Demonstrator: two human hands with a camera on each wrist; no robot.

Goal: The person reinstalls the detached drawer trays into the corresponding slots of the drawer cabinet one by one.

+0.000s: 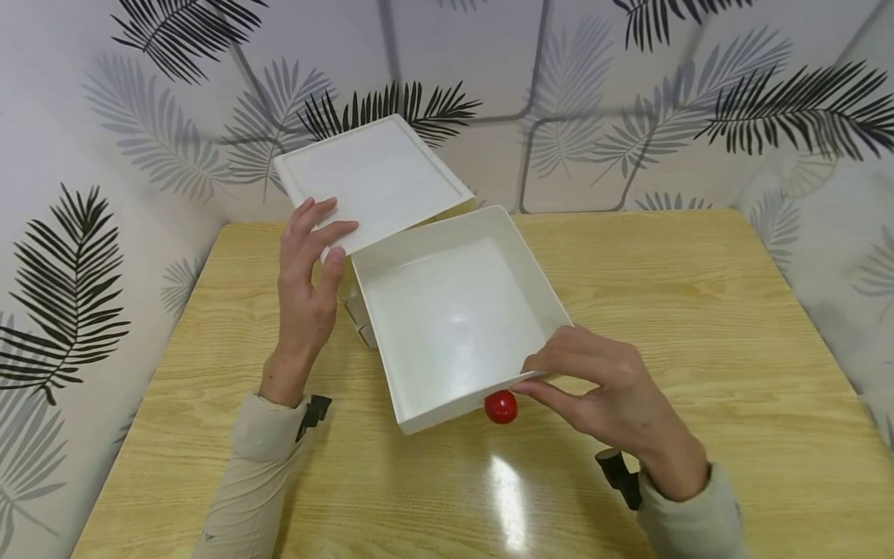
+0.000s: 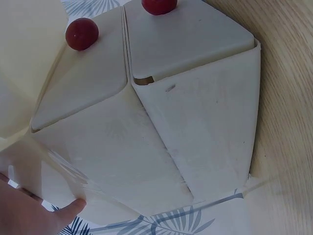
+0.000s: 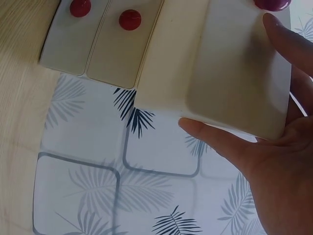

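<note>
A white drawer cabinet (image 1: 377, 175) stands askew on the table, with its top drawer (image 1: 454, 326) pulled far out and the white inside showing. My left hand (image 1: 307, 279) rests at the cabinet's left edge, fingers spread over the top. Its thumb (image 2: 73, 208) lies near the side wall in the left wrist view. With my right hand (image 1: 608, 380) I pinch the drawer's front right corner, beside its round red knob (image 1: 501, 406). Two lower drawers with red knobs (image 3: 130, 19) sit pushed in beneath, seen in the right wrist view.
The wooden table (image 1: 698, 310) extends to both sides of the cabinet. Behind it rises a wall (image 1: 594, 116) covered with a leaf pattern. A black mount (image 1: 618, 477) sticks out from the right cuff, and another (image 1: 314, 415) from the left.
</note>
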